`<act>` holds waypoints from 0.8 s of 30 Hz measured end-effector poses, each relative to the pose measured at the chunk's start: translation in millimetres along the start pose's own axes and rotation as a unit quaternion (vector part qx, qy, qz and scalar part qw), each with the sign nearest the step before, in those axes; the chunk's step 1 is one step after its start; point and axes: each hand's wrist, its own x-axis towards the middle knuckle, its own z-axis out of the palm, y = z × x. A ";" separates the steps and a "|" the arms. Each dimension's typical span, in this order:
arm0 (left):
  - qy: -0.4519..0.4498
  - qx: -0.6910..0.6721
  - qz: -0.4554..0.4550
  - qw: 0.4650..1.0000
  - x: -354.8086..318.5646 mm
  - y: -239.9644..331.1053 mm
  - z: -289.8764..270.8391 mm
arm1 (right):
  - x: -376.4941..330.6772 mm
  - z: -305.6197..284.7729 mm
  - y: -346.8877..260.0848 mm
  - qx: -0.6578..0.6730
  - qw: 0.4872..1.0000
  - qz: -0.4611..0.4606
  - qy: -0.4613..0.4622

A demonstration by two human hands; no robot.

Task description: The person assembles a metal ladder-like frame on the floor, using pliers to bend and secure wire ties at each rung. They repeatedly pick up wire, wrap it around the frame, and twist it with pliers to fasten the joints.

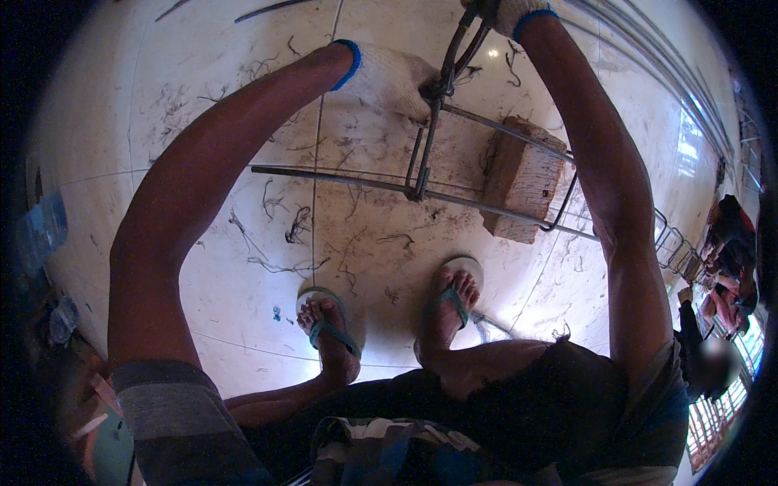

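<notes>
My left hand [395,83], in a white knit glove with a blue cuff, is closed around a corner of a steel bar frame [494,208]. Right beside its fingers are the jaws of a pair of pincers [459,50], touching the frame where a bar meets a square stirrup [421,154]. My right hand [519,14], gloved the same way, is partly cut off by the top edge; it grips the pincers' handles. Long bars run rightward from the stirrup, passing under my right forearm. A rough brown block [527,180] sits beneath them.
Snippets of tie wire [298,225] litter the pale tiled floor [243,316]. Long metal rods [648,49] lie at the upper right. Another person [721,300] is at the far right, near more bent bars [677,247]. My sandalled feet [454,300] stand just before the frame.
</notes>
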 end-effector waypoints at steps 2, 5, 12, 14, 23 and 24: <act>0.018 -0.001 0.017 1.000 0.7 -2.2 1.8 | 6.3 -3.7 4.0 0.009 0.999 0.041 0.020; 0.016 -0.003 0.001 1.000 2.8 -3.3 3.4 | 17.1 -5.2 16.9 0.024 0.993 0.107 0.038; 0.036 0.046 -0.026 0.998 0.2 2.7 1.1 | 29.4 -10.6 27.9 -0.005 0.991 0.127 0.047; 0.028 0.037 -0.046 0.998 0.7 2.6 2.7 | 30.0 -11.2 28.3 -0.036 0.990 0.116 0.065; 0.177 -0.219 0.117 0.952 -23.2 -17.4 -5.5 | 18.4 7.4 11.5 -0.030 0.999 0.018 0.022; 0.184 -0.296 0.085 0.934 -25.9 -13.7 -11.5 | 14.9 13.0 8.0 -0.043 0.998 -0.005 0.035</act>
